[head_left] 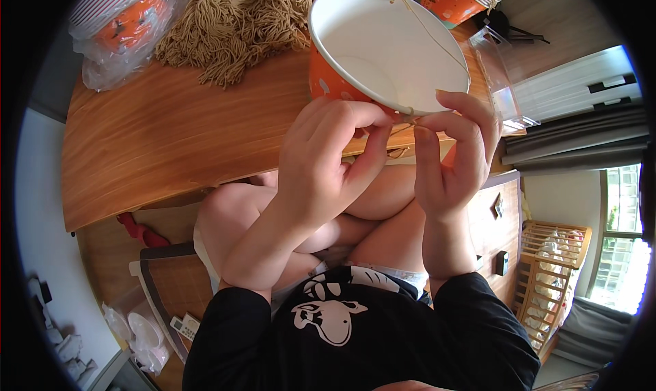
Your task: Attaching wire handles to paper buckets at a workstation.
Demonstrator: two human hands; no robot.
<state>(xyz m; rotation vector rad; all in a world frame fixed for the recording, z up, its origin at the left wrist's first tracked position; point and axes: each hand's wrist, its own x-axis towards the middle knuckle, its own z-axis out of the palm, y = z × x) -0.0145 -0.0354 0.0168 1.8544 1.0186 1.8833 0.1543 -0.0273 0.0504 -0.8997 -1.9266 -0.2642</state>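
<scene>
Both hands' fingers [369,128] pinched on cord [404,111], orange paper bucket [383,49] rim

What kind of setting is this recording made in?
Most likely a home room used for handcraft: a low wooden table with a pile of tan cords, a wooden baby crib, and a curtained window.

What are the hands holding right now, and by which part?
Both the left hand and the right hand pinch the near rim of the orange paper bucket, where its tan string handle meets the rim.
</scene>
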